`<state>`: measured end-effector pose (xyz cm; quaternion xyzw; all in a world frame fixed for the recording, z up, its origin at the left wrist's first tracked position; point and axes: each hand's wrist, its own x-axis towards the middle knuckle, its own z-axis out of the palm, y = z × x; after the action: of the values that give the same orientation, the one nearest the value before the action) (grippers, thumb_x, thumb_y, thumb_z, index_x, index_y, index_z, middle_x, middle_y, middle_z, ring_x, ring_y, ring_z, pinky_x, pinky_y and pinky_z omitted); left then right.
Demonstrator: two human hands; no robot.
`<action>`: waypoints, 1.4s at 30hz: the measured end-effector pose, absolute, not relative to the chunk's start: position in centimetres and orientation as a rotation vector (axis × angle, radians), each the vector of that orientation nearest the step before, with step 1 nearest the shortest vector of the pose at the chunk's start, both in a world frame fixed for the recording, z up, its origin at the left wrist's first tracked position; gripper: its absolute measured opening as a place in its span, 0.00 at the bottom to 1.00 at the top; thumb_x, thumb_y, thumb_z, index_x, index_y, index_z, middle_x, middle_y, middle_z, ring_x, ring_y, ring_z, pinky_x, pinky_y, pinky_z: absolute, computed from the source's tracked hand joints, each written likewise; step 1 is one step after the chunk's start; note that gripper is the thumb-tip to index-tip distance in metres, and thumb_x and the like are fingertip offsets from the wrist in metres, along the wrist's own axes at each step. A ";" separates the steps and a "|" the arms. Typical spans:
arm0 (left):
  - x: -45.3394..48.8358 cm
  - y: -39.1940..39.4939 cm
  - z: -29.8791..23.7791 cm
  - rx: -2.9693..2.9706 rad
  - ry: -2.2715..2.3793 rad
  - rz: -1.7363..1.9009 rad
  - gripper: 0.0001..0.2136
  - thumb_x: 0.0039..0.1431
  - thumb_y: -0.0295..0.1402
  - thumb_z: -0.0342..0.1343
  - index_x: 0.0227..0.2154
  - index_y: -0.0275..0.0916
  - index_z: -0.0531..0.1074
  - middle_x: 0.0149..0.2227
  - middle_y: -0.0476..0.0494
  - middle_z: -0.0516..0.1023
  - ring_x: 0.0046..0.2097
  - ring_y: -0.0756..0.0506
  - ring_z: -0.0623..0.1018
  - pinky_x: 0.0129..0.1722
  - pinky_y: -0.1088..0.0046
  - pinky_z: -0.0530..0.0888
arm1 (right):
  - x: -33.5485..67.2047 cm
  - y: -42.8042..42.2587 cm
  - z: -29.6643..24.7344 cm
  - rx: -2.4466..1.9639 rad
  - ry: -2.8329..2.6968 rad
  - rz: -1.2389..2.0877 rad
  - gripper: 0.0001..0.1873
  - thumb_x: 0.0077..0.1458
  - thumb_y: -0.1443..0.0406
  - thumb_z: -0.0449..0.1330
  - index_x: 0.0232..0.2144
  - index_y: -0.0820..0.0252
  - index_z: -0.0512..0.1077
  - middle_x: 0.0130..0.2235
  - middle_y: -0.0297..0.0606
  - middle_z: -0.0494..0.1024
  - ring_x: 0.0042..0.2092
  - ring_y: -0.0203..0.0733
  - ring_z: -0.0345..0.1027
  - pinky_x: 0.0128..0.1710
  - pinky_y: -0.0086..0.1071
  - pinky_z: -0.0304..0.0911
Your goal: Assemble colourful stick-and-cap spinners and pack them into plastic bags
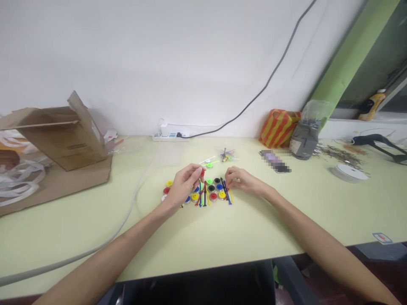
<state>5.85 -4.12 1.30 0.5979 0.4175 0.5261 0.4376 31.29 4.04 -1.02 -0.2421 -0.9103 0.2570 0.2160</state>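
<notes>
Left hand (186, 180): closed in a pinch, gripping a small red piece (202, 173) between thumb and index finger, raised just over the coloured rows.
Right hand (240, 180): fingers curled inward, tips at the upper end of the right-hand sticks; cannot tell whether pinching one or only touching.
Middle sticks (204, 195): arrow-tipped, in red, blue, green, black and yellow, lying side by side on the table between two sets of discs.
Right-hand sticks (228, 195): similar thin pieces in black, blue, red and yellow, bunched just below the right fingertips.
Right discs (213, 196): round, with coloured centres in green, black, blue, red and yellow, set close together between the two bunches of sticks.
Left discs (166, 190): yellow, red, white and blue centres, partly hidden behind the left hand and wrist.
Beyond the hands: a green disc (209, 165) near pale sticks, and a clear bag (226, 156) of coloured parts.
Table (254, 245): pale yellow-green, with a grey cable (127, 218) crossing at left.
Against the wall: power strip (170, 137), with a dark cable (267, 84) running up to the right.
Far left: open cardboard box (63, 140), white straps (22, 182) beside it.
Far right: red-and-yellow striped bag (275, 129), grey bag (303, 142), white roll (349, 173).
</notes>
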 end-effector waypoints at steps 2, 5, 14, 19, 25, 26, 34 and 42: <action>5.7 -4.0 1.1 1.487 1.038 1.315 0.16 0.62 0.47 0.57 0.39 0.37 0.73 0.28 0.50 0.72 0.24 0.54 0.66 0.24 0.78 0.63 | 31.3 3.9 -0.8 -0.670 -2.487 0.713 0.09 0.59 0.74 0.60 0.31 0.59 0.77 0.39 0.39 0.73 0.44 0.45 0.66 0.45 0.36 0.62; 5.6 -3.9 0.8 1.497 1.035 1.319 0.16 0.61 0.47 0.58 0.41 0.38 0.72 0.29 0.49 0.73 0.25 0.54 0.66 0.25 0.77 0.65 | 31.3 3.7 -0.4 -0.663 -2.433 0.674 0.08 0.62 0.70 0.60 0.31 0.58 0.76 0.39 0.40 0.73 0.44 0.46 0.67 0.47 0.38 0.62; 5.6 -4.0 0.6 1.553 0.996 1.315 0.14 0.59 0.42 0.61 0.42 0.39 0.70 0.37 0.45 0.76 0.34 0.50 0.75 0.37 0.73 0.74 | 30.4 2.9 0.7 -0.633 -2.267 0.728 0.09 0.65 0.64 0.58 0.31 0.58 0.73 0.39 0.41 0.78 0.44 0.47 0.70 0.49 0.41 0.62; 5.6 -4.1 0.6 1.547 0.966 1.317 0.14 0.60 0.42 0.60 0.43 0.39 0.71 0.38 0.44 0.77 0.36 0.48 0.78 0.42 0.69 0.76 | 27.1 2.0 1.5 -0.581 -1.991 0.854 0.12 0.63 0.57 0.62 0.32 0.59 0.74 0.33 0.38 0.77 0.37 0.44 0.71 0.42 0.37 0.64; 5.3 -4.1 0.8 1.522 1.006 1.354 0.15 0.60 0.41 0.61 0.45 0.38 0.73 0.43 0.41 0.79 0.37 0.47 0.80 0.44 0.66 0.77 | 22.5 1.3 1.1 -0.530 -1.664 1.159 0.17 0.56 0.52 0.67 0.35 0.59 0.76 0.34 0.39 0.78 0.37 0.44 0.72 0.41 0.37 0.67; 5.3 -4.1 0.8 1.520 1.018 1.361 0.15 0.59 0.41 0.61 0.45 0.38 0.74 0.43 0.41 0.79 0.37 0.47 0.80 0.44 0.66 0.77 | 22.2 1.3 0.8 -0.537 -1.654 1.158 0.17 0.56 0.51 0.67 0.35 0.59 0.76 0.34 0.39 0.78 0.37 0.44 0.72 0.41 0.37 0.67; 5.3 -3.5 0.1 1.519 0.999 1.355 0.16 0.53 0.36 0.65 0.45 0.38 0.75 0.47 0.39 0.80 0.48 0.42 0.80 0.47 0.64 0.79 | 22.3 0.2 -0.4 -0.584 -1.572 1.142 0.17 0.53 0.51 0.70 0.33 0.58 0.75 0.34 0.38 0.78 0.37 0.43 0.72 0.40 0.35 0.67; 5.3 -3.7 0.3 1.554 0.993 1.342 0.15 0.54 0.38 0.66 0.42 0.38 0.76 0.45 0.40 0.80 0.46 0.43 0.80 0.48 0.64 0.78 | 22.7 -0.3 0.1 -0.601 -1.539 1.176 0.19 0.52 0.51 0.70 0.31 0.59 0.73 0.32 0.36 0.75 0.33 0.40 0.68 0.35 0.32 0.65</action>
<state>5.28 -3.73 0.32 0.6192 0.3956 0.5349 0.4172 22.72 -0.27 0.10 -0.2515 -0.6442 0.4922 0.5287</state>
